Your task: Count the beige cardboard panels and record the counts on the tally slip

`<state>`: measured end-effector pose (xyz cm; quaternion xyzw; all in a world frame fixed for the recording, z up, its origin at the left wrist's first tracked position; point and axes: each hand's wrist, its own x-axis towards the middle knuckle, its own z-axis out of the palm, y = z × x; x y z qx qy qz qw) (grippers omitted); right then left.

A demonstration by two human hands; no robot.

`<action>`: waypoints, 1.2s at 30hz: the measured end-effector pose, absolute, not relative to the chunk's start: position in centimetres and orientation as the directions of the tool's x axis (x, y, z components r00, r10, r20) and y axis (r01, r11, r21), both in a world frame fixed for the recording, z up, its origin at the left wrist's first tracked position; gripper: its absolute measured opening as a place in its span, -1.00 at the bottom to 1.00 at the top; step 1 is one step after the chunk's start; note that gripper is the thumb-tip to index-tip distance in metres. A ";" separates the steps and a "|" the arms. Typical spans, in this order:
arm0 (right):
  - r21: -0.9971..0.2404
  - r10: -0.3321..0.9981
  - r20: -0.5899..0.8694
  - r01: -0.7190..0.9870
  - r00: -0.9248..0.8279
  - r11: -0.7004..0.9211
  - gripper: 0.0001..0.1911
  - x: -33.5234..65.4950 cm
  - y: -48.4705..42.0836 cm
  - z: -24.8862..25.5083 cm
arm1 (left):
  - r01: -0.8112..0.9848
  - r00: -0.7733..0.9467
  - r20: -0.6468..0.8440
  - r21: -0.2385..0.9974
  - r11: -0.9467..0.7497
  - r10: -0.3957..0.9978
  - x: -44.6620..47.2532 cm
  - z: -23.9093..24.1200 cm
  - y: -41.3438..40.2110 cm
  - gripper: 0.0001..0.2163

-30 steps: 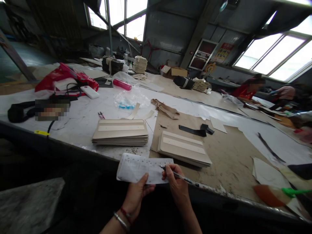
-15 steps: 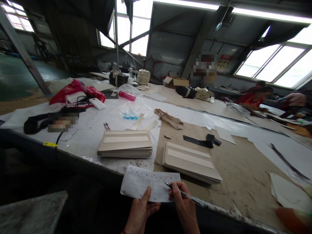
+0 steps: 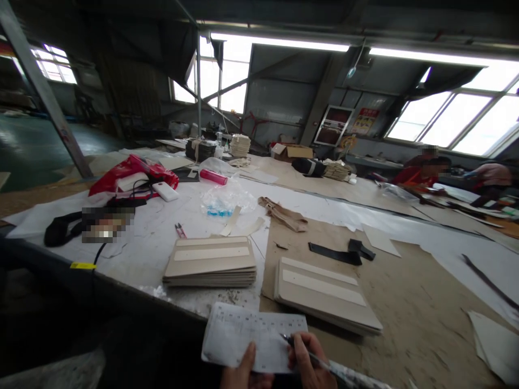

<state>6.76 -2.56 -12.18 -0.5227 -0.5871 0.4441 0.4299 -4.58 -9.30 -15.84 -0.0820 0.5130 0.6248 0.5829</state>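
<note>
A small white pad of printed paper (image 3: 231, 329), ruled like a form, lies tilted over the table's front edge. My left hand (image 3: 241, 370) grips its lower edge, thumb on top and fingers underneath. In my right hand (image 3: 306, 359) is a pen (image 3: 316, 357), its tip at the right part of the sheet. Just beyond the pad stands a stack of beige boards (image 3: 211, 262) with pale strips across the top one. To the right sits a second, similar stack (image 3: 324, 292) on brown paper.
Behind the stacks lie small snips (image 3: 180, 231), a crumpled clear bag (image 3: 223, 200), a brown cloth piece (image 3: 284, 213) and black strips (image 3: 336, 253). Farther left are a red bag (image 3: 133, 173) and a white phone (image 3: 165, 191). People (image 3: 421, 170) work at the far right.
The view has tilted up, so everything sits lower. Both hands keep hold of the pad and pen. A person seen near the back wall is no longer visible there.
</note>
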 end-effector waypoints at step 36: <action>-0.890 0.931 0.190 0.346 -0.311 0.297 -0.73 6.4 0.5 -13.3 | -0.709 -0.365 -0.626 0.667 0.231 0.689 -4.3 -12.6 -9.3 -0.64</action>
